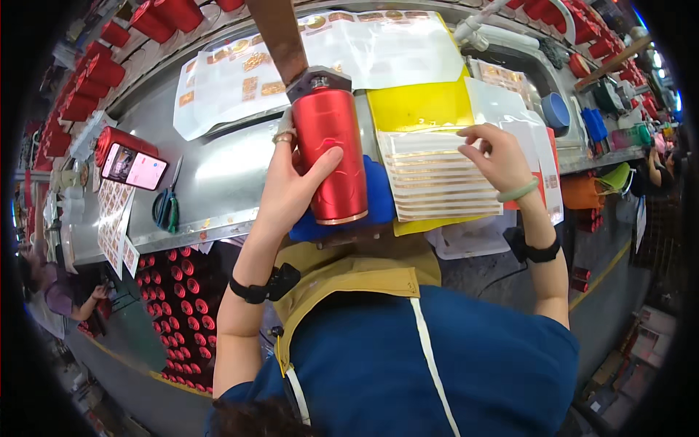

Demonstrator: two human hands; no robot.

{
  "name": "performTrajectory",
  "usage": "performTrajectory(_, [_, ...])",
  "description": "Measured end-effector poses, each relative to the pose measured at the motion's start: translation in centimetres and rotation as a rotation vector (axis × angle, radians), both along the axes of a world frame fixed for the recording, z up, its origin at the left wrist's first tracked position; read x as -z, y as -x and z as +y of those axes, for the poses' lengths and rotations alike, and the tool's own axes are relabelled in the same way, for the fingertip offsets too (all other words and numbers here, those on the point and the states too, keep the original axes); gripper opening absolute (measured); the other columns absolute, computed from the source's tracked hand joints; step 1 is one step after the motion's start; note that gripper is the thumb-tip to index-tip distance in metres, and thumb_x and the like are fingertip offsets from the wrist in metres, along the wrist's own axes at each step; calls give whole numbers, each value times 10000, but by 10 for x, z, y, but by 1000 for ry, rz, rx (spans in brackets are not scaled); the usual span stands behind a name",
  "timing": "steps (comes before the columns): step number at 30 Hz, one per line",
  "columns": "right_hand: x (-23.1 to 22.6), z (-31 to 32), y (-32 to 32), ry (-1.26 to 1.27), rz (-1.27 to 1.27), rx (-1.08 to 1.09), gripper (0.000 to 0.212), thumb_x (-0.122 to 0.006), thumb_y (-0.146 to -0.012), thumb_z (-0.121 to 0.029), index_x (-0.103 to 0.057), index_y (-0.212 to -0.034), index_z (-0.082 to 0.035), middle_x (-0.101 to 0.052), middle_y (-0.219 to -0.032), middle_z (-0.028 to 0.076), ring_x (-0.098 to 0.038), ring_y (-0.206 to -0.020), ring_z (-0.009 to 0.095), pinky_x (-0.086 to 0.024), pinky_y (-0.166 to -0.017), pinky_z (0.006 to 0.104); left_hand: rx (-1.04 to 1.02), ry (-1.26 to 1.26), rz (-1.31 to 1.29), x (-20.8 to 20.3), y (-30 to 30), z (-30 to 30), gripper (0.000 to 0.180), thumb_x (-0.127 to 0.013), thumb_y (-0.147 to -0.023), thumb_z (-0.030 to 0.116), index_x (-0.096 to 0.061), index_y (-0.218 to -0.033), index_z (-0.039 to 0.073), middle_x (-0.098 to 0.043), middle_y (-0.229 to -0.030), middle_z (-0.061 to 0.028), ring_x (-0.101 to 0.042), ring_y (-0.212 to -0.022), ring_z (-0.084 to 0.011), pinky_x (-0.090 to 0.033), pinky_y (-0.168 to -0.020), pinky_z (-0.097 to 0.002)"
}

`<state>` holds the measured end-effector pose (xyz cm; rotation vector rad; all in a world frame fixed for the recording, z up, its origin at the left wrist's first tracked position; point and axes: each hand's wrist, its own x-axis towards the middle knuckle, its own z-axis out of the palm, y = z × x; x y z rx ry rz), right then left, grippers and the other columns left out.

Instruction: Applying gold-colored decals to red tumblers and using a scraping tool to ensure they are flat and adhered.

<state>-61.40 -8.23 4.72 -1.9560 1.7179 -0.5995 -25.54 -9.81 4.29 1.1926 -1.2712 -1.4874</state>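
My left hand is wrapped around a shiny red metal canister with a gold rim at its lower end. The canister's top end meets a dark metal bracket on a brown bar. On the right, my right hand has thumb and forefinger drawn together over a white sheet with rows of thin gold strips. Whatever may be between those fingertips is too small to make out. Under the strip sheet lies a yellow sheet. Something blue shows behind the canister.
A long plastic sheet with gold stickers covers the bench's far side. To the left are a lit phone against a red canister, scissors and sticker sheets. A blue bowl stands at right. Several red canisters are below.
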Motion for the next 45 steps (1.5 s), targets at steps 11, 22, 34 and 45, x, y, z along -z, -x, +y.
performTrajectory(11, [32, -149, -44, -8, 329, -205, 268, -637, -957, -163, -728, -1188, -62, -742, -1086, 176, -708, -1012, 345, -555, -905, 451, -10, 91, 27, 1, 0, 23, 778, -754, -956, 163, -298, -1562, -11, -577, -1380, -172, -622, -1234, -241, -522, -1041, -391])
performTrajectory(22, [69, -298, -96, 88, 615, -159, 519, -500, -964, -50, -517, -1479, -107, -623, -1422, 151, -618, -1273, 353, -519, -1032, 462, 23, 66, 26, -2, 0, 19, 889, -736, -949, 117, -183, -1634, -5, -410, -1564, -175, -465, -1418, -251, -407, -1170, -405])
performTrajectory(34, [57, -239, -75, 51, 441, -430, 631, -495, -939, -4, -465, -1536, -205, -661, -1356, 111, -645, -1200, 326, -528, -1000, 427, 3, 121, 9, 9, -4, 15, 973, -794, -899, 142, -171, -1632, -5, -508, -1462, -196, -559, -1312, -268, -479, -1103, -415])
performTrajectory(45, [79, -262, 26, 200, 229, -208, 432, -471, -890, 70, -687, -1243, -52, -736, -1147, 191, -707, -1025, 344, -544, -926, 404, -6, 88, 63, 13, 0, 16, 970, -789, -903, 138, -171, -1644, 30, -542, -1420, -182, -589, -1265, -258, -508, -1058, -399])
